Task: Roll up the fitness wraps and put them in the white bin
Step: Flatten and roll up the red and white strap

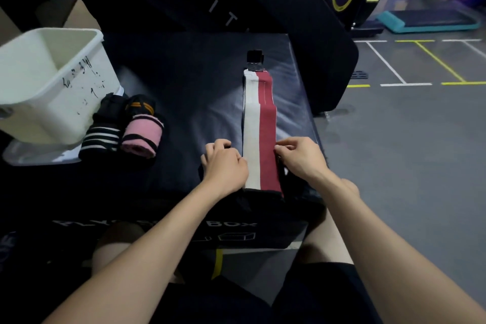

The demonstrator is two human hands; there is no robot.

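a red-and-white wrap (259,129) lies stretched flat along the dark padded worktop (189,81), running away from the person, its white stripe on the left and red on the right, with thin black edging. its far end stops at a small dark clip or buckle (255,60) that is too dim to make out properly. its near end reaches the worktop's front edge, where the cloth looks folded over or just beginning to curl, though the shadow there hides the detail.

the left hand (224,163) sits curled at the wrap's left edge, fingers (218,144) bent in and pressed close together, apparently pinching the border; the actual contact is hidden under the knuckles. the right hand (299,158) is at the right edge, thumb and fingertips drawn together on the red border.

to the left, three rolled wraps stand bunched together and touching: a black-and-white striped roll (100,137), a pink roll (142,137), and behind it a black roll with orange stripes (139,108). a further black piece behind the striped one is lost in the dark. the white bin (52,84) stands just beside them at the left, cut off by the frame edge, its inside only partly in view, with scrawled black writing on its side.
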